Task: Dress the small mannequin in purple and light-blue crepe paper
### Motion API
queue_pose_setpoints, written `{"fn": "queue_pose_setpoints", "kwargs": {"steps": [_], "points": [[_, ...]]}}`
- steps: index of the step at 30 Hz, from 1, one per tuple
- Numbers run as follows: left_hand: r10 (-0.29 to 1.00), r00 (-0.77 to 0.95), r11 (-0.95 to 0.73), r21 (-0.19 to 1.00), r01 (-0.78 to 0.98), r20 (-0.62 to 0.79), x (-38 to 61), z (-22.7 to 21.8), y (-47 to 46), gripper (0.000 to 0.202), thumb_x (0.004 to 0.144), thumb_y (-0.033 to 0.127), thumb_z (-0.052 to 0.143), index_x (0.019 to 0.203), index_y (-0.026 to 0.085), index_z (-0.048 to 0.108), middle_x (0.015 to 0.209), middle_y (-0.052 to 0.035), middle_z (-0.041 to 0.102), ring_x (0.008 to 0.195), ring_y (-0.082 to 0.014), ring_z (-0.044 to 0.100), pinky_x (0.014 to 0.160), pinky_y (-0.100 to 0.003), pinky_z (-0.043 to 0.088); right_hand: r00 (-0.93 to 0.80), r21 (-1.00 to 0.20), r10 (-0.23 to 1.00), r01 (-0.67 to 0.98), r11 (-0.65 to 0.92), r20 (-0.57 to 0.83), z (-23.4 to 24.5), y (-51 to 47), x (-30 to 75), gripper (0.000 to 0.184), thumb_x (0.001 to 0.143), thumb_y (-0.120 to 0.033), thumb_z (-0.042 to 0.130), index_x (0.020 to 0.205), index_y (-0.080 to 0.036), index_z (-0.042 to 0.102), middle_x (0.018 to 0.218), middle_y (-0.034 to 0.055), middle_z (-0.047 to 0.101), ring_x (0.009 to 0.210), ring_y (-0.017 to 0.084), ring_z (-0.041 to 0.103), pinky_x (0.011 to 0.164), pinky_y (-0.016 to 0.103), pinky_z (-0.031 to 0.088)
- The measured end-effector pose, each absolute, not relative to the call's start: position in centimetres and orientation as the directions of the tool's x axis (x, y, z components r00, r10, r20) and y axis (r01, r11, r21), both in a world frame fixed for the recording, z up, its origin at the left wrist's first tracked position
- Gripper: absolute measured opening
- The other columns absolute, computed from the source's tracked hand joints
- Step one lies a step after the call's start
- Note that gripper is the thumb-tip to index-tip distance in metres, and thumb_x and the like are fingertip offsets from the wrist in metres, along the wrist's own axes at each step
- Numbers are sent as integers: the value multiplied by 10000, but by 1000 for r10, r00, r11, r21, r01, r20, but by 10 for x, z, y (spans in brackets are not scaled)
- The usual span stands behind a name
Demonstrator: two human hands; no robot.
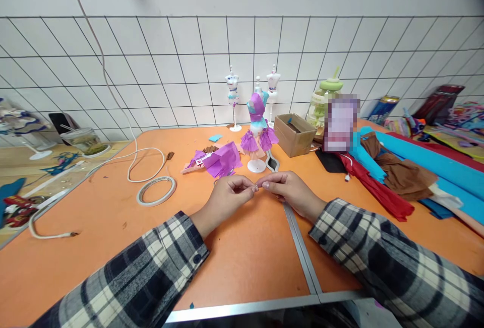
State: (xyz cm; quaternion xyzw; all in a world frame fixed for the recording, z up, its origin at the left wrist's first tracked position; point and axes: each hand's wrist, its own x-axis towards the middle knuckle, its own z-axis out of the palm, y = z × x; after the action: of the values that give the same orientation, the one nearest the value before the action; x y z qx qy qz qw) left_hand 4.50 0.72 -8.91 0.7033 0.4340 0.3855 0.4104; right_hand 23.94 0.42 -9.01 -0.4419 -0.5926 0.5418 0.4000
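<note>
My left hand and my right hand meet fingertip to fingertip over the orange table. Both are closed in a pinch around something tiny and pale between them, too small to name. Just beyond stands a small dress-form mannequin on a white round base, dressed in purple and blue crepe paper with ruffled purple pieces low on either side. Crumpled purple crepe paper lies to the left of it. A roll of white tape rests flat farther left.
Behind are two white mannequins, and to their right a cardboard box. A phone with a blurred screen leans before a green-lidded jar. Red, brown and blue crepe paper covers the right side. A white cable crosses the left.
</note>
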Motion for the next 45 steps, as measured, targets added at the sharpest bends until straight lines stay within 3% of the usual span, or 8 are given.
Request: {"fn": "queue_pose_setpoints", "kwargs": {"steps": [3, 6, 10, 13, 19, 32, 40, 45], "points": [[929, 337, -260, 918, 300, 153, 45, -90, 7, 199, 773, 334, 638, 749, 146, 698, 697, -38, 690, 647, -153, 602, 629, -260, 451, -280, -996, 960, 89, -4, -29, -91, 5, 240, 352, 729, -425, 706, 903, -126, 772, 493, -66, 372, 480, 77, 279, 464, 247, 194], [930, 303, -308, 888, 341, 206, 43, -90, 9, 241, 823, 367, 610, 827, 145, 703, 743, -52, 683, 682, -171, 604, 652, -286, 462, -228, -997, 973, 79, 7, -11, -90, 5, 238, 371, 725, -425, 715, 962, -142, 749, 581, -42, 482, 487, 71, 293, 458, 241, 208], [851, 271, -524, 697, 490, 449, 42, -88, 11, 298, 831, 370, 661, 1056, 178, 693, 1005, -86, 680, 955, -233, 605, 862, -367, 454, -193, -996, 981, 85, 33, 16, -89, 4, 234, 345, 698, -417, 743, 913, -148, 716, 721, -2, 602, 516, 69, 369, 484, 234, 261], [826, 324, -562, 624, 543, 462, 44, -88, 11, 245, 856, 401, 656, 994, 203, 697, 1069, -80, 680, 1077, -263, 568, 954, -410, 405, -192, -989, 979, 110, 95, 73, -90, 4, 233, 331, 696, -437, 743, 860, -150, 720, 738, 9, 623, 559, 86, 417, 525, 238, 297], [814, 381, -580, 659, 479, 439, 45, -90, 11, 151, 900, 318, 582, 839, 189, 631, 934, -58, 664, 958, -227, 576, 895, -378, 416, -182, -978, 980, 176, 110, 77, -89, 5, 233, 263, 727, -390, 706, 843, -154, 710, 588, -41, 504, 500, 80, 326, 492, 239, 245], [830, 424, -523, 769, 367, 362, 44, -93, 9, 187, 900, 347, 537, 812, 189, 588, 873, -43, 614, 885, -210, 555, 809, -329, 418, -214, -991, 977, 128, 23, -5, -91, 2, 230, 259, 721, -371, 708, 845, -151, 651, 585, -69, 449, 479, 52, 278, 459, 219, 170], [850, 394, -502, 763, 407, 350, 44, -93, 10, 194, 902, 353, 544, 825, 190, 617, 877, -44, 651, 895, -206, 577, 814, -321, 438, -173, -997, 983, 50, -57, -65, -90, 2, 228, 310, 686, -426, 724, 824, -153, 674, 496, -88, 398, 437, 60, 295, 446, 228, 215], [890, 299, -449, 775, 445, 344, 45, -95, 13, 202, 876, 326, 591, 983, 183, 685, 893, -50, 689, 878, -202, 620, 816, -326, 468, -110, -997, 994, 70, -12, -20, -90, 4, 229, 316, 692, -438, 733, 823, -152, 700, 547, -47, 500, 494, 86, 404, 490, 236, 310]]}}
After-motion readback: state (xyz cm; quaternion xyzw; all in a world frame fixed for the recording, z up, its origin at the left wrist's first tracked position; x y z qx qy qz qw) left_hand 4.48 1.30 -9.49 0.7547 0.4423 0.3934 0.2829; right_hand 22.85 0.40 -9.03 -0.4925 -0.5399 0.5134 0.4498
